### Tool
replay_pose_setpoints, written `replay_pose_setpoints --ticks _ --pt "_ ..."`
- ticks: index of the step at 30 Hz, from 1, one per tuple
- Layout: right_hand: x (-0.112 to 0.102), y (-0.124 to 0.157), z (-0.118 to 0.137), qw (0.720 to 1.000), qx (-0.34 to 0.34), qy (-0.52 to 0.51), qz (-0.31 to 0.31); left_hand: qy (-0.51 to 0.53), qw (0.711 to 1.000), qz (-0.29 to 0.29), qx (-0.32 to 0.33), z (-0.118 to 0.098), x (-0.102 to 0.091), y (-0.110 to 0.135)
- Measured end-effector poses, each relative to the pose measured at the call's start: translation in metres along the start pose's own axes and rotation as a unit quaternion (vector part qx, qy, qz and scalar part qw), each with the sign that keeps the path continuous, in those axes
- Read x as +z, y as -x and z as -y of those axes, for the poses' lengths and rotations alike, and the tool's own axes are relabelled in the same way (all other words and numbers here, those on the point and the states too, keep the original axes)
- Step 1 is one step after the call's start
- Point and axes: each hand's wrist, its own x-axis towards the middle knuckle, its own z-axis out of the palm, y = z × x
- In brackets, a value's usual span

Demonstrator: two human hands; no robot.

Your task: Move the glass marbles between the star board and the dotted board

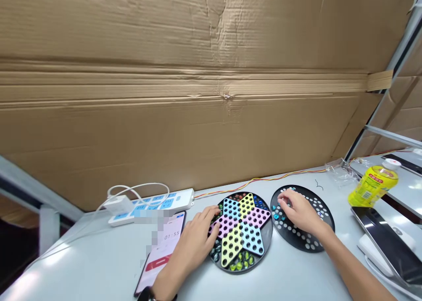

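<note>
A round Chinese checkers board (240, 222) with a star of pink, yellow and blue points lies on the table. Yellow-green marbles (242, 261), dark ones (216, 251), red ones and blue ones sit in the pockets round its rim. My left hand (198, 233) rests at the board's left edge, thumb and fingers apart, beside a few green marbles. To the right lies a black disc (308, 239) with many round pale holes. Over its upper left part is my right hand (298, 208), fingers drawn together in a pinch; what they hold is hidden. Several blue marbles (277, 216) lie on the disc near it.
Left of the board are a phone (163, 252) showing a timer and a white power strip (151, 207) with cables. At right stand a yellow drink bottle (374, 184) and a dark-screened phone (389, 244) on a white block. A cardboard wall (198, 138) closes the back.
</note>
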Motion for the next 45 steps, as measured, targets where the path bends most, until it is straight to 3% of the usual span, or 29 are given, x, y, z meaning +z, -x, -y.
replay_pose_setpoints --ticks 4,9,17,31,39,45 --pt "0.011 -0.006 0.011 0.999 -0.036 -0.011 0.027 0.001 1.0 0.011 -0.004 -0.001 -0.001 0.0" --pt "0.017 -0.026 0.029 0.984 -0.11 0.073 0.119 0.004 1.0 0.024 -0.01 -0.002 -0.003 -0.001" --pt "0.013 -0.062 0.037 0.963 -0.093 0.131 0.218 0.006 1.0 0.022 -0.008 -0.002 -0.001 0.0" --pt "0.023 -0.055 0.02 0.97 -0.156 0.068 0.174 0.001 1.0 0.011 -0.004 -0.002 0.0 0.0" --pt "0.017 -0.044 0.039 0.966 -0.093 0.185 0.156 0.003 1.0 0.022 -0.003 -0.002 0.001 -0.001" --pt "0.021 -0.044 0.032 0.974 -0.107 0.137 0.147 -0.003 1.0 0.017 0.001 -0.001 0.003 0.0"
